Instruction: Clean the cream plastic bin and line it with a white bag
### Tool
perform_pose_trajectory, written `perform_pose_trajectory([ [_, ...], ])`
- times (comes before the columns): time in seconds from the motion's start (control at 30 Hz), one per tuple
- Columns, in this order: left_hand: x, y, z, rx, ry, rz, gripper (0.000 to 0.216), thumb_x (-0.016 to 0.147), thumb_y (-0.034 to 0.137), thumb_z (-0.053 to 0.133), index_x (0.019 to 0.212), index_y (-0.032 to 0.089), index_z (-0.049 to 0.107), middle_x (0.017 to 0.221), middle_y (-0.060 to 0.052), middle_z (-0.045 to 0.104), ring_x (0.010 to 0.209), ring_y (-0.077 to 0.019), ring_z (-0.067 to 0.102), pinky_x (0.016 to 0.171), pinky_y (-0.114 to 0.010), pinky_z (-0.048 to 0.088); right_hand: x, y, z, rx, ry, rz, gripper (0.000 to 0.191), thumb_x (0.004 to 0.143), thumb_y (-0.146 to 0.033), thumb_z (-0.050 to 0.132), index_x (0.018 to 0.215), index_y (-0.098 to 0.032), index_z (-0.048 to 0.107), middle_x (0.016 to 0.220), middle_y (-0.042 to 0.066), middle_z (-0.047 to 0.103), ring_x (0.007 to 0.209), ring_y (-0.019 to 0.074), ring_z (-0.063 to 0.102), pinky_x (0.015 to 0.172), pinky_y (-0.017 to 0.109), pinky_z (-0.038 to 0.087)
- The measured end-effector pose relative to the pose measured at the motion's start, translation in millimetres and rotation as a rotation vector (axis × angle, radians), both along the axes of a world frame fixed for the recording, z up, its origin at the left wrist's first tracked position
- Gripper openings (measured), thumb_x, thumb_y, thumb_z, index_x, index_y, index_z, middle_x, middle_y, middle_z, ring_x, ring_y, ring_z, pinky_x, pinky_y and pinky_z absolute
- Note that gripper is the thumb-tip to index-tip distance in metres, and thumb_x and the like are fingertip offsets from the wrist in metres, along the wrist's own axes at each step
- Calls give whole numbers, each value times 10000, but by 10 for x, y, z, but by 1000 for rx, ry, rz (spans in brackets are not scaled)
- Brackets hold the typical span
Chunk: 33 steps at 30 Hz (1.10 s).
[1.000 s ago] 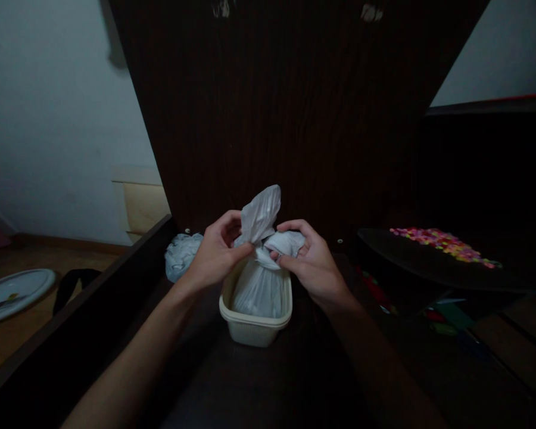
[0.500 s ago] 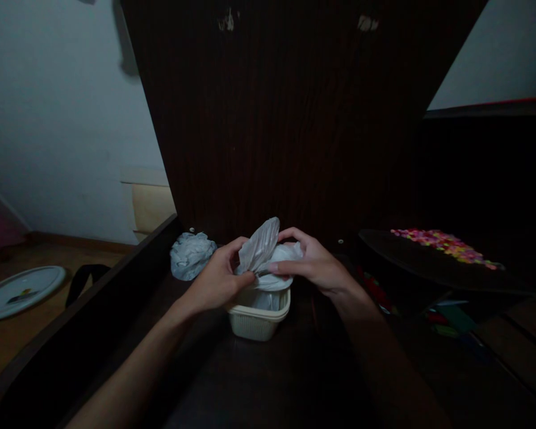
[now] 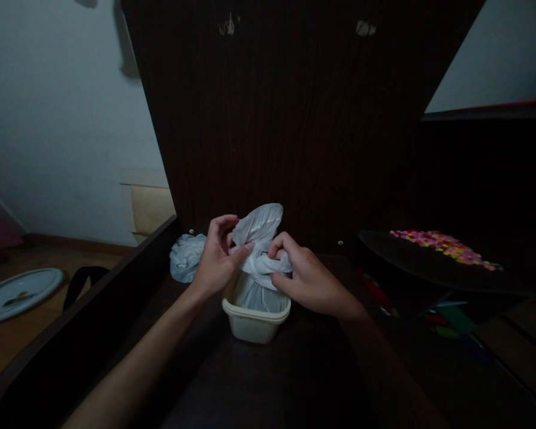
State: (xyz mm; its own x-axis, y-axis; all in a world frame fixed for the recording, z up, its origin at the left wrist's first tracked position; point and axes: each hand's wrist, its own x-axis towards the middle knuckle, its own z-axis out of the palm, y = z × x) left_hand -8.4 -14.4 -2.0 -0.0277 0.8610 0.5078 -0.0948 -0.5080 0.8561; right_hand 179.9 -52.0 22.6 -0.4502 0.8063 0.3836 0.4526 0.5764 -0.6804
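Observation:
A white plastic bag [image 3: 259, 229] sits in a small cream basket [image 3: 255, 325] on a dark wooden surface. My left hand [image 3: 217, 262] pinches the bag's gathered top from the left. My right hand [image 3: 304, 277] is closed round the bag's neck on the right side. The loose top of the bag sticks up between the two hands. The bag's lower part fills the basket.
A second crumpled white bag [image 3: 185, 256] lies behind my left hand. A dark upright board [image 3: 304, 119] stands just behind the basket. A dark tray with several bright beads [image 3: 442, 245] is at the right. A white round lid [image 3: 20, 286] lies on the floor at left.
Both hands have shifted on the bag's top: the right hand now grips the neck lower down, and the loose top stands up fuller than half a second ago.

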Motion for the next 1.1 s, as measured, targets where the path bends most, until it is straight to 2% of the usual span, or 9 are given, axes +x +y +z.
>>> perform_pose_trajectory([
  [0.1,35,66,-17,-5,-56,-17,558,601,256,834,966,238,412,1119,-14,514,969,-151,586,839,-293,507,-20,-24,12,32,-10,29,297,759,-54,529,972,-243,448,783,-54,537,604,114,451,599,258,326],
  [0.2,39,109,-16,0,66,20,478,601,266,845,760,209,398,917,21,520,799,-118,525,731,-250,457,-20,-26,15,58,2,54,293,759,-39,518,964,-239,460,850,-37,582,592,109,461,599,258,350],
  [0.33,42,122,19,35,223,-37,336,639,278,811,566,166,503,785,-3,540,782,-146,515,724,-270,415,-6,-17,32,119,24,114,372,786,-33,510,1095,-238,542,1041,24,661,851,174,618,736,286,439],
  [0.47,26,125,83,-93,113,-251,99,654,256,689,644,159,703,860,-51,614,856,-199,577,769,-308,445,17,8,42,164,20,144,449,788,-11,504,1165,-237,596,1110,35,686,991,197,639,873,319,450],
  [0.6,-96,161,172,-170,89,-560,308,566,250,586,772,169,801,1009,-112,682,964,-291,620,765,-362,493,58,38,41,175,9,96,469,772,0,525,1180,-216,606,1083,26,686,934,179,635,840,295,445],
  [0.7,-209,186,251,-141,272,-646,351,581,206,695,910,204,819,1118,-106,675,1001,-292,637,796,-368,520,91,41,52,168,20,111,484,776,10,522,1185,-231,616,1105,16,687,978,177,632,857,290,439],
  [0.87,-220,207,312,-67,446,-559,193,766,233,745,946,216,810,1091,-92,666,967,-219,652,789,-316,533,103,26,73,134,-7,124,497,792,6,523,1205,-257,610,1111,4,695,950,171,646,847,296,445],
  [0.97,-134,225,243,-23,393,-517,279,761,234,757,1037,195,755,1097,-94,669,980,-217,655,818,-324,543,91,27,71,133,-16,104,460,797,-9,528,1182,-250,599,1130,25,686,994,195,643,859,320,446],
  [1.1,-52,222,120,36,372,-254,348,676,227,796,974,177,623,924,-18,633,809,-152,619,713,-262,518,92,35,56,123,-19,69,379,808,-27,529,1112,-243,594,1077,26,681,975,201,635,835,320,442],
])
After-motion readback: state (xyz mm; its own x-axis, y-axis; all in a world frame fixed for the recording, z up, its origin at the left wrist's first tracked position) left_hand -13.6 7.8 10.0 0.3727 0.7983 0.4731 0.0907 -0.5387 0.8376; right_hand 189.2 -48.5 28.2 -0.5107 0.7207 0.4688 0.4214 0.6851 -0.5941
